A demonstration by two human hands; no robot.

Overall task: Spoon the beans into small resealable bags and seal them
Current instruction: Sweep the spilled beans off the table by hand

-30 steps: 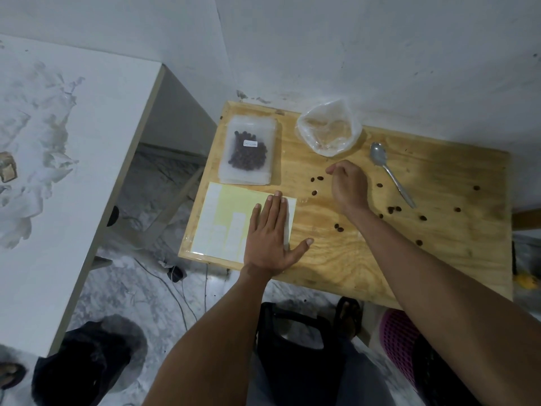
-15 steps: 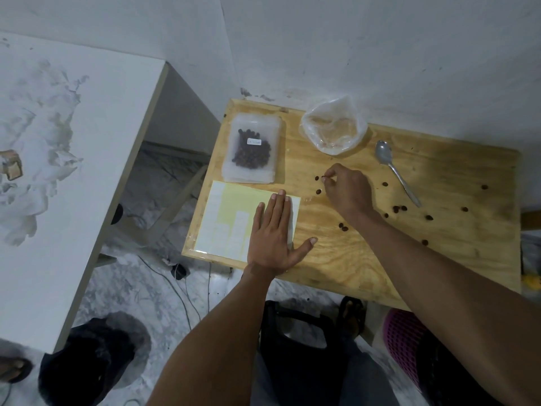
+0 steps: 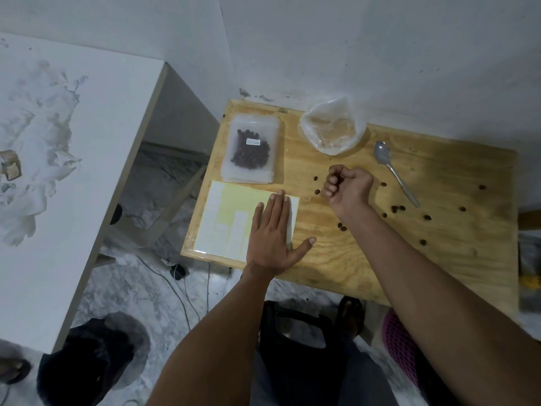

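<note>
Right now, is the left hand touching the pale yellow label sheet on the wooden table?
Touching. The head view shows the left hand lying flat, fingers straight, on the right part of the pale yellow label sheet.

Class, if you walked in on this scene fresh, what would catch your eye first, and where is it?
Dark beans lie scattered over the wooden table, right of the curled right hand. At the far left corner lies a clear bag of beans. The left hand rests flat on a label sheet at the near left edge.
</note>
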